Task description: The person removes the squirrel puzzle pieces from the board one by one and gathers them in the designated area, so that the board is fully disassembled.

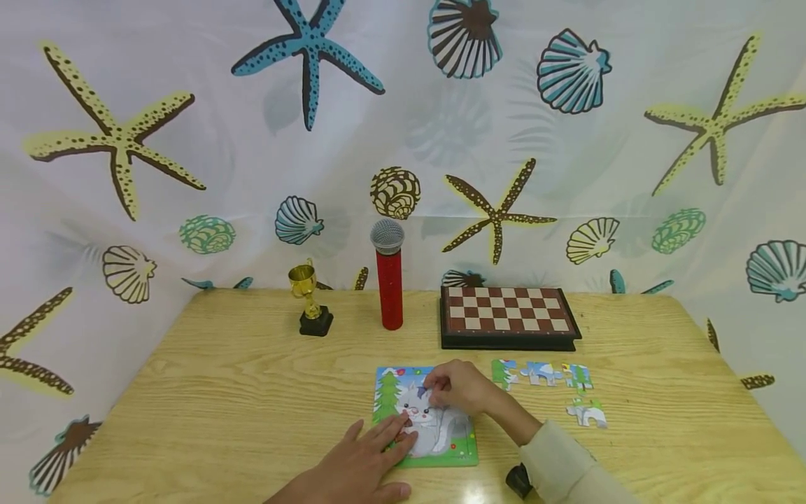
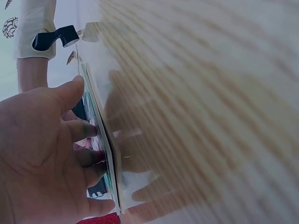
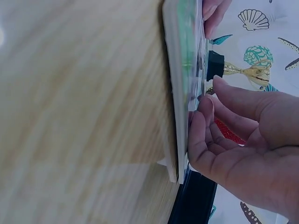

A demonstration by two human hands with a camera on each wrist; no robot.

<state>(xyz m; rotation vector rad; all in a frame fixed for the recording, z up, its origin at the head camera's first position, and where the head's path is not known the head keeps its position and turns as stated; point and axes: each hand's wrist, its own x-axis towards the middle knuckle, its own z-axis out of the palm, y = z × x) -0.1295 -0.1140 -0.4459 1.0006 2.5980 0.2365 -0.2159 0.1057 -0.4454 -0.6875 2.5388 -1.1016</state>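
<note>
A jigsaw puzzle [image 1: 428, 437] with a grey cat and a green tree lies on the wooden table. My left hand [image 1: 362, 458] rests on its lower left part, fingers stretched out over the picture. In the left wrist view, that hand's fingertips [image 2: 96, 130] touch the board's face. Over the upper right part of the puzzle is my right hand [image 1: 460, 388], its fingers curled and touching the surface beside a dark purple patch. The right wrist view shows the thumb apart from the curled fingers [image 3: 198, 128]; whether they pinch a piece is hidden.
Several loose puzzle pieces [image 1: 541, 373] lie right of the board. Behind stand a small gold trophy [image 1: 308, 297], a red microphone [image 1: 390, 287] and a checkered board-game box [image 1: 508, 318]. A patterned cloth [image 1: 352, 161] hangs beyond the table [image 1: 252, 392].
</note>
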